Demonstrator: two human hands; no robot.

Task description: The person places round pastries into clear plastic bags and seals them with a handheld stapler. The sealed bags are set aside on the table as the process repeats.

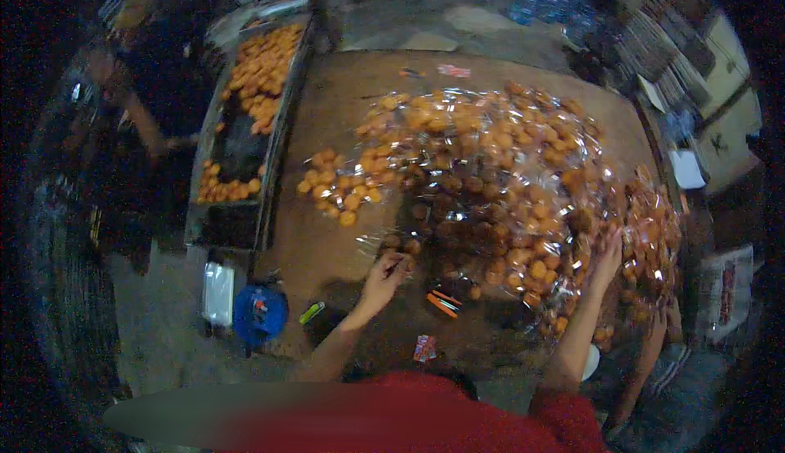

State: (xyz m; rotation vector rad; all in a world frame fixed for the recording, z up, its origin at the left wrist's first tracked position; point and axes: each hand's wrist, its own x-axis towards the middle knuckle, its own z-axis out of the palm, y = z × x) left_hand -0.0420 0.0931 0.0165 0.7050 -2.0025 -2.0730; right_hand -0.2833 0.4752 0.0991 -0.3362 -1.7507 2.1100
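Observation:
A wide heap of clear plastic bags [448, 109] filled with round orange-brown pieces, perhaps baked goods, covers much of the wooden table [331, 85]. My left hand [390, 269] is at the heap's near left edge, fingers bent, by a few of the round pieces; blur hides whether it grips one. My right hand [606, 253] lies against the bags on the right side, and its hold cannot be made out. Between my forearms are orange-handled tools [444, 303], kind unclear, and a small printed packet [424, 348]. A green object, perhaps a cutter [312, 312], lies left of my left forearm.
A long tray [282, 116] of loose round pieces stands along the left side, with a person [165, 66] beyond it. A blue round container [260, 315] sits at the table's left corner. Another person's arm [644, 355] reaches in at the lower right, close to my right arm.

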